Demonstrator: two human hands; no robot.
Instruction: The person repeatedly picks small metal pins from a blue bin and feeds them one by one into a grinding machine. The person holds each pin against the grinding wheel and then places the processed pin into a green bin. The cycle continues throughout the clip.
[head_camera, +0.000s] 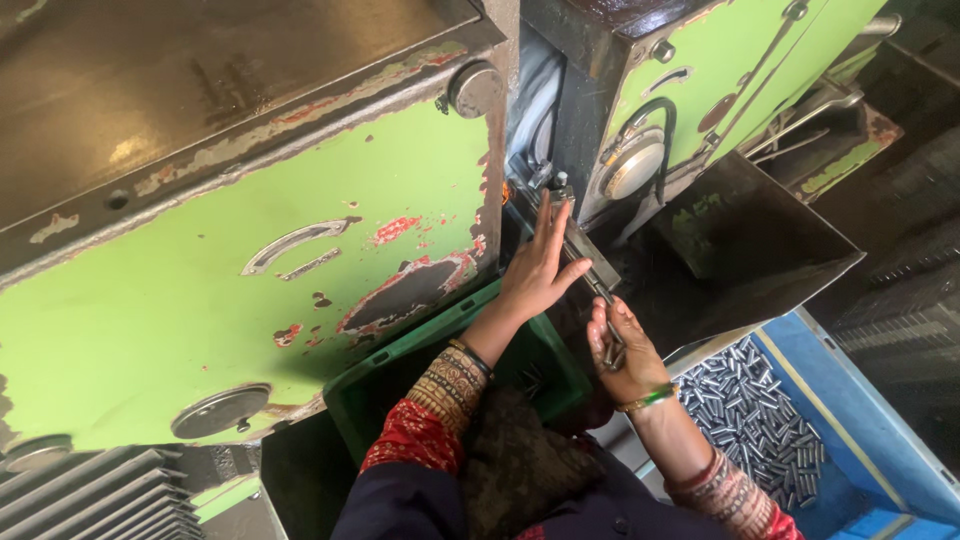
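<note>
In the gap between the worn green machine housings (250, 300), our left hand (537, 270) lay flat, fingers spread, on the slanted steel feed rail (585, 255), while our right hand (622, 350) apparently pinched small, hard, slippery-looking steel pins (610, 352).

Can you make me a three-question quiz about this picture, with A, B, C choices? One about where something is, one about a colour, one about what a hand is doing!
1. Where is the blue crate of small metal pins?
A. On top of the machine
B. Low down, on the person's right
C. Behind the green crate

2. What colour is the machine's paint?
A. Green
B. Yellow
C. White

3. What is the right hand doing?
A. Resting flat and empty
B. Pointing upward
C. Gripping a bunch of metal pins

Answers: 1 B, the crate sits below the right forearm. 2 A, the panels are chipped green. 3 C, its fingers close round pins while the left hand reaches up the metal chute.
</note>
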